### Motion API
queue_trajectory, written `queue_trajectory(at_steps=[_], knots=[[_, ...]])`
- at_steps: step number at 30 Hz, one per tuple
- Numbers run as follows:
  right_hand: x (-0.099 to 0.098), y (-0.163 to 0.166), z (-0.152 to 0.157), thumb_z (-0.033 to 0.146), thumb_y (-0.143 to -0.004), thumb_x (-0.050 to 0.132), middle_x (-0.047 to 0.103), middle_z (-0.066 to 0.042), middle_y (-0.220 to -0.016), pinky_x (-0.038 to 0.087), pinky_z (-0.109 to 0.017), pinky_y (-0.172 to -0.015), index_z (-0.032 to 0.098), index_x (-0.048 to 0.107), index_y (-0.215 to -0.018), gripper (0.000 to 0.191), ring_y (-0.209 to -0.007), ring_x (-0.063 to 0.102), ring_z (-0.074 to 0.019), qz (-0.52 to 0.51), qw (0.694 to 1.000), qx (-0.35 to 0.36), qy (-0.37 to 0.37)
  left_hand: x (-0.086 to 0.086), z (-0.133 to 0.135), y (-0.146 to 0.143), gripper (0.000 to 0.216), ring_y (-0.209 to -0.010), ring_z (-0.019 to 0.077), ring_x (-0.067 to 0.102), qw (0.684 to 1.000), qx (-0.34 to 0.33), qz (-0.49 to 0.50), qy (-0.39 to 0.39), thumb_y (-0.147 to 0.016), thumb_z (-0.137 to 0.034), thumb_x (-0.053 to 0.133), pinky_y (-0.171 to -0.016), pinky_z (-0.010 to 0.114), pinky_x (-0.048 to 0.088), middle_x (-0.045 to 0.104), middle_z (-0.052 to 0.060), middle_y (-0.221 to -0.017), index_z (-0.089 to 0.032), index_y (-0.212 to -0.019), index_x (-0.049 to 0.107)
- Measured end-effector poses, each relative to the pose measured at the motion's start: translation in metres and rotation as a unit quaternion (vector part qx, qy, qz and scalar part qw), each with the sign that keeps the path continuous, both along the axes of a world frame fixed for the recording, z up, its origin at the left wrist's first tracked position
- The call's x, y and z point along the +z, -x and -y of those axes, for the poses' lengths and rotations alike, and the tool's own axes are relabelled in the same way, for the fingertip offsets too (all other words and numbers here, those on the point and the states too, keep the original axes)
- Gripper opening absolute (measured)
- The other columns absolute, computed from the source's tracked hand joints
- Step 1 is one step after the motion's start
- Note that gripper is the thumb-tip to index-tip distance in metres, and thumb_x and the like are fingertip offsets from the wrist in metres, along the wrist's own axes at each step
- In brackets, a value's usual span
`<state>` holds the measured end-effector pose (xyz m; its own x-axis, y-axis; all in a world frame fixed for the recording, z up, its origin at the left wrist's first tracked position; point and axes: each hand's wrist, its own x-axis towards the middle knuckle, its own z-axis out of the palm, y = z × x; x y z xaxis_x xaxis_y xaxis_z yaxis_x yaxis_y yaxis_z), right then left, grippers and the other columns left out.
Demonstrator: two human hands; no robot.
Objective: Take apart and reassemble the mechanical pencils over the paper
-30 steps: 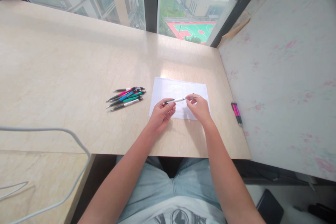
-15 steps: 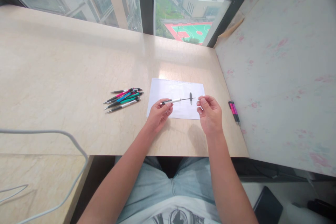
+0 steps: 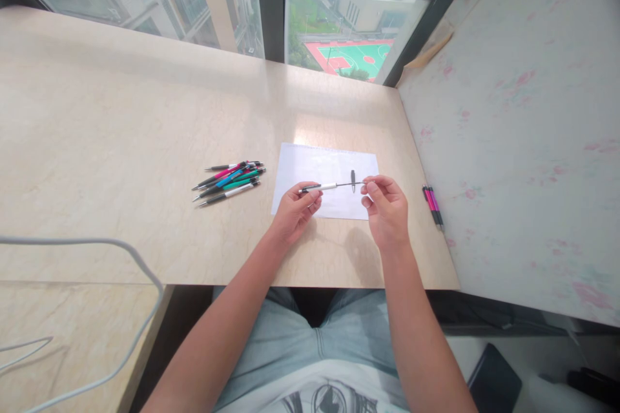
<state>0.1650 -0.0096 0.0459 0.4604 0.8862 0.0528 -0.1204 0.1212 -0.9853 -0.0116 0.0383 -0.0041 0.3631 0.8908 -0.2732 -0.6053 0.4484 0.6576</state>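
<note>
My left hand (image 3: 296,208) is closed around the white-and-black upper body of a pen (image 3: 329,186). A thin dark refill (image 3: 345,184) sticks out of that body toward the right. Thumb and fingers of my right hand (image 3: 387,208) pinch the refill's far end; anything small between the fingertips, such as a spring, is too small to make out. Under the refill, a black pen grip section with a pointed tip (image 3: 353,181) lies on a white sheet of paper (image 3: 314,158).
Left of the paper lies a pile of several coloured pens (image 3: 230,184) on the desk (image 3: 121,129). Two pink-and-black pens (image 3: 433,207) rest by the flowered wall (image 3: 513,161) at the right. A grey cable (image 3: 130,251) loops over the desk's left front.
My left hand has moved slightly right with the pen body. The refill's end, which was short of my right fingertips, now meets them.
</note>
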Motion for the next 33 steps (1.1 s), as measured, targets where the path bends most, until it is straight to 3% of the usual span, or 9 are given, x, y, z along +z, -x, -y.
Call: queue_trajectory(at_steps=[16,19,22,24,27,30,33], knots=[[-0.009,0.015,-0.001,0.035,-0.077,0.075,0.067,-0.001,-0.093,0.042,-0.024,-0.057,0.025,0.065,-0.091,0.02,-0.077,0.057,-0.0129,-0.043,0.998,0.053,0.017,0.0,0.003,-0.003,0.028,-0.068,0.0055,0.063,1.0,-0.017,0.017,0.008,-0.068,-0.02,0.087,-0.068,0.016,0.051,0.067,-0.001,-0.074,-0.016,-0.092,0.073],[-0.014,0.003,0.0,0.034,-0.074,0.076,0.068,-0.002,-0.098,0.043,-0.025,-0.058,0.027,0.066,-0.104,0.032,-0.08,0.06,-0.015,-0.009,0.998,0.063,0.021,-0.002,0.002,-0.002,0.028,-0.069,0.0058,0.063,1.0,-0.017,0.015,0.009,-0.068,-0.019,0.087,-0.069,0.017,0.051,0.068,0.001,-0.076,-0.016,-0.093,0.073],[-0.025,-0.017,-0.003,0.037,-0.076,0.072,0.07,-0.004,-0.097,0.043,-0.028,-0.06,0.023,0.066,-0.11,0.037,-0.078,0.061,-0.0167,0.1,0.993,0.006,0.064,-0.002,0.001,-0.001,0.029,-0.068,0.0061,0.064,1.0,-0.015,0.019,0.012,-0.069,-0.02,0.087,-0.069,0.017,0.051,0.069,0.001,-0.078,-0.017,-0.093,0.073],[-0.034,-0.027,-0.009,0.039,-0.079,0.068,0.07,-0.005,-0.091,0.046,-0.032,-0.068,0.019,0.069,-0.102,0.03,-0.075,0.06,-0.0177,0.245,0.96,-0.047,0.126,-0.002,0.001,-0.001,0.029,-0.068,0.0062,0.064,1.0,-0.017,0.022,0.014,-0.068,-0.02,0.087,-0.069,0.017,0.051,0.069,0.001,-0.078,-0.017,-0.093,0.073],[-0.046,-0.03,-0.02,0.037,-0.083,0.064,0.07,-0.006,-0.092,0.045,-0.035,-0.076,0.019,0.071,-0.1,0.027,-0.075,0.059,-0.0191,0.433,0.878,-0.044,0.197,-0.001,0.001,0.0,0.029,-0.067,0.0059,0.063,1.0,-0.016,0.019,0.015,-0.068,-0.019,0.087,-0.069,0.018,0.051,0.069,0.001,-0.077,-0.017,-0.092,0.072],[-0.054,-0.021,-0.028,0.038,-0.087,0.061,0.068,-0.008,-0.102,0.042,-0.033,-0.072,0.02,0.069,-0.109,0.03,-0.087,0.061,-0.0226,0.525,0.813,-0.055,0.244,-0.001,0.001,0.0,0.029,-0.067,0.0056,0.062,1.0,-0.007,0.018,0.015,-0.067,-0.02,0.087,-0.069,0.017,0.051,0.069,0.001,-0.077,-0.016,-0.092,0.072],[-0.06,-0.012,-0.029,0.039,-0.089,0.059,0.066,-0.009,-0.105,0.039,-0.031,-0.068,0.02,0.068,-0.11,0.03,-0.089,0.06,-0.0233,0.56,0.78,-0.082,0.268,-0.002,0.0,0.0,0.03,-0.067,0.0057,0.063,1.0,-0.005,0.018,0.019,-0.067,-0.021,0.088,-0.068,0.017,0.051,0.068,0.001,-0.076,-0.016,-0.092,0.072]])
